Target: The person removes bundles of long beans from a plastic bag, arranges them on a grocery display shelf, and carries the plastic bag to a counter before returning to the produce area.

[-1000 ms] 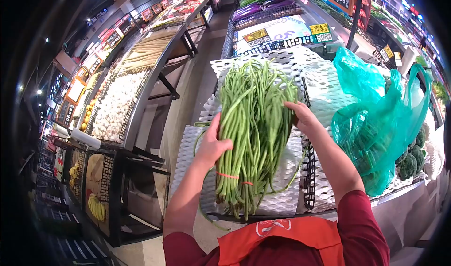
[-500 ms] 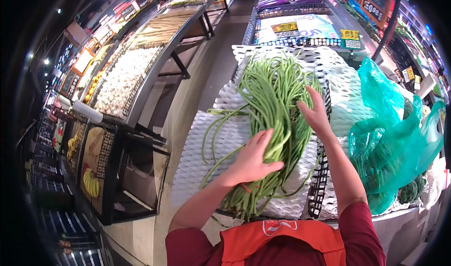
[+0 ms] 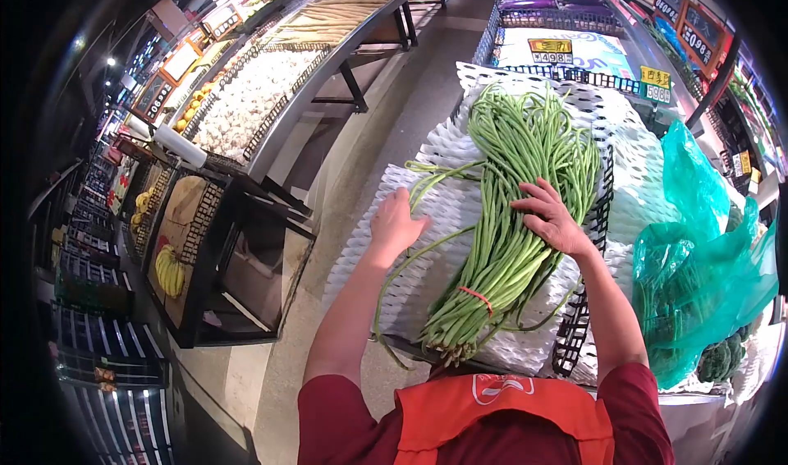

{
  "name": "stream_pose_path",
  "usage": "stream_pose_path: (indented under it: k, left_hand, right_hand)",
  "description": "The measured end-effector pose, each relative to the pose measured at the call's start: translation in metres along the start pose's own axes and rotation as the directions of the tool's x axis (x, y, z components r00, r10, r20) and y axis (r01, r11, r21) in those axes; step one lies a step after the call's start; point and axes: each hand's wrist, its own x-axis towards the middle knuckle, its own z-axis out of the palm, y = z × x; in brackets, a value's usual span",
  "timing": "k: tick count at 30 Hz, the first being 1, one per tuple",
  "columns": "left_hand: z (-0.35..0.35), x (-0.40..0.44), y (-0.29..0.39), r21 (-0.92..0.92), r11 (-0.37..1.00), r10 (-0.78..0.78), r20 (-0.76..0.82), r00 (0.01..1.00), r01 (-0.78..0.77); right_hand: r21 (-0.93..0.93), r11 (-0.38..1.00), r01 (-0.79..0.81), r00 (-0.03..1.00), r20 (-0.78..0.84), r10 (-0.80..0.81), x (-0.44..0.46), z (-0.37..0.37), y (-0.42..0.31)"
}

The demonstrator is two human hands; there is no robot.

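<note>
Item 1. Long, slender green beans in one thick bundle (image 3: 525,169), lying slantwise on the white perforated foam sheet (image 3: 443,206), tied ends at its near edge, free ends fanned towards its far edge. One narrow red band (image 3: 476,294) around the tied end.

Handling, as judged: moderately heavy as a lot, limp and bendy, smooth enough to slide on one another; single beans may snap. Best hold: one palm under the banded end, the other under the loose middle.

Item 2. Right hand (image 3: 554,217), on the bundle's right side at mid-length; fingers a little apart and gently bent, laid on the beans, no pinch visible.

Item 3. Left hand (image 3: 396,221), over the foam sheet's left part, near the loose green strands (image 3: 443,169); thumb held away from the loosely bent fingers, no firm grip visible.

Hindrances: the strands straggle over the sheet and could snag; the black lattice plastic edge (image 3: 572,342), just right of the bundle, leaves little side room.

Surroundings, by the foam sheet. Right: crumpled translucent green plastic bag (image 3: 698,178), dark green broccoli heads (image 3: 721,362) beside it. Beyond: yellow-and-black price sign (image 3: 552,48), purple eggplants (image 3: 529,0). Left, across the aisle: white garlic bulbs (image 3: 246,104), yellow bananas (image 3: 170,270) lower down.
</note>
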Motion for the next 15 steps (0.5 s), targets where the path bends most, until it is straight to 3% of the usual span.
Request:
stream_pose_path:
  k: [2,6,7,8,10,12,14,15]
  left_hand:
    - [0.004,0.007,0.001,0.056,0.995,-0.082,0.038,0.996,0.080]
    - [-0.023,0.021,0.005,0.014,0.999,0.048,-0.046,0.998,-0.047]
    - [-0.035,0.023,0.013,-0.094,0.996,-0.001,-0.064,0.998,-0.005]
    - [-0.055,0.025,0.023,-0.344,0.936,-0.051,0.081,0.995,0.076]
    - [-0.101,0.026,0.047,-0.706,0.635,-0.032,0.380,0.924,0.313]
    - [-0.131,0.018,0.066,-0.852,0.434,0.083,0.362,0.929,0.293]
    - [-0.168,0.006,0.089,-0.941,0.279,0.092,0.223,0.970,0.190]
    - [-0.185,0.003,0.093,-0.956,0.263,0.114,0.168,0.979,0.134]
  right_hand:
    - [-0.013,1.000,0.014,1.000,-0.025,-0.014,-0.002,0.002,-0.001]
    - [-0.020,1.000,0.017,0.998,-0.061,-0.018,-0.001,0.004,-0.001]
    - [-0.014,1.000,0.020,0.997,-0.075,-0.021,-0.001,0.005,-0.003]
    - [-0.017,0.999,0.040,0.996,-0.081,-0.041,-0.001,0.004,-0.005]
    - [-0.024,0.999,0.041,0.995,-0.091,-0.043,-0.001,0.005,-0.003]
    - [-0.033,0.999,0.002,0.995,-0.098,-0.005,-0.001,0.008,0.003]
    - [-0.035,0.999,0.029,0.995,-0.099,-0.033,0.000,0.009,0.007]
    - [-0.032,0.999,0.030,0.994,-0.104,-0.033,0.001,0.010,0.008]
